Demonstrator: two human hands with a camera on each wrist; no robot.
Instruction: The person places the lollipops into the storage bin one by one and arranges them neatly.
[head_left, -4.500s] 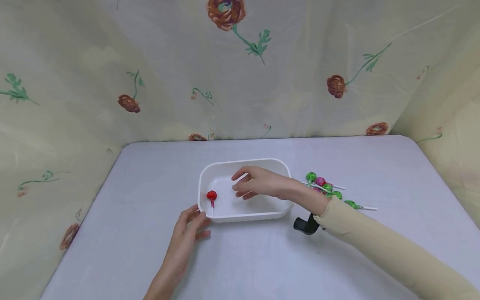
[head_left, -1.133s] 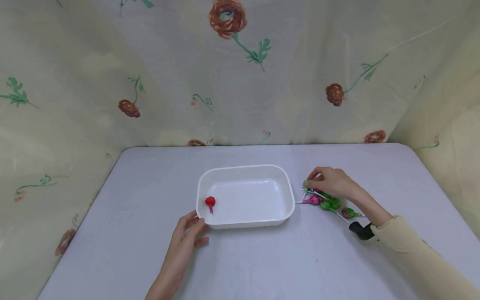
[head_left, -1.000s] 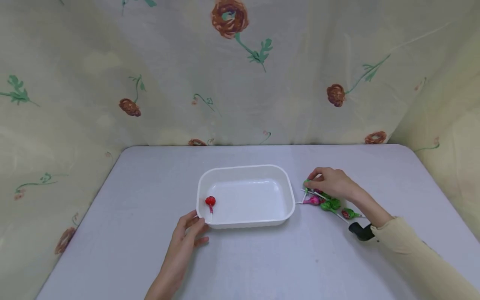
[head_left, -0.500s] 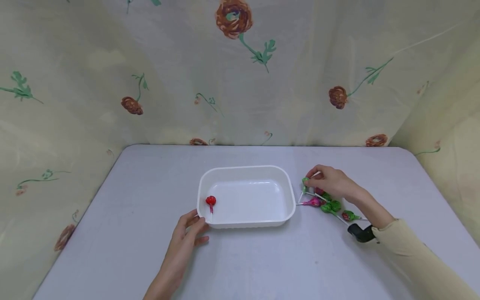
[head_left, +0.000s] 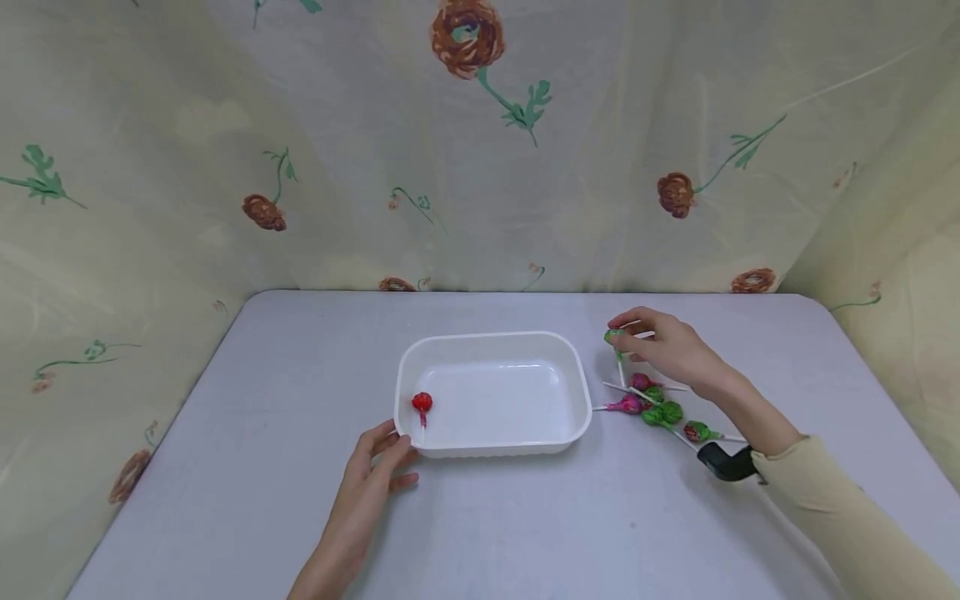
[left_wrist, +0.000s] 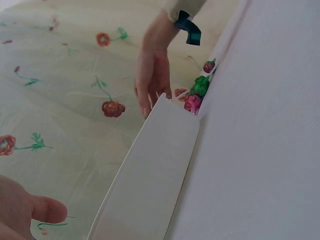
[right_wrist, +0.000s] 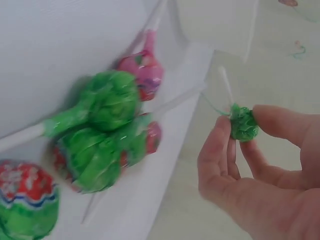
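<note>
My right hand (head_left: 675, 346) pinches a green-wrapped lollipop (right_wrist: 244, 124) by its head between thumb and fingers, raised above the far end of the lollipop pile, its white stick pointing down. In the right wrist view the lollipop stands apart from the pile. My left hand (head_left: 367, 479) rests at the near left corner of a white plastic tray (head_left: 495, 451), fingers relaxed against its rim. A red lollipop (head_left: 422, 402) lies inside the tray at the left. Right of the tray, green lollipops (head_left: 667, 412) and pink lollipops (head_left: 626, 404) lie heaped together.
Another green-and-red lollipop (head_left: 699, 431) lies at the pile's right side. A black curved piece (head_left: 726, 462) is worn at the right wrist. The table (head_left: 525, 533) has a pale cloth, and a flowered curtain (head_left: 345, 125) stands behind it.
My right hand went from over the tray to the pile, took hold of a green lollipop by its head and has lifted it up and away. My left hand stays at the tray's corner.
</note>
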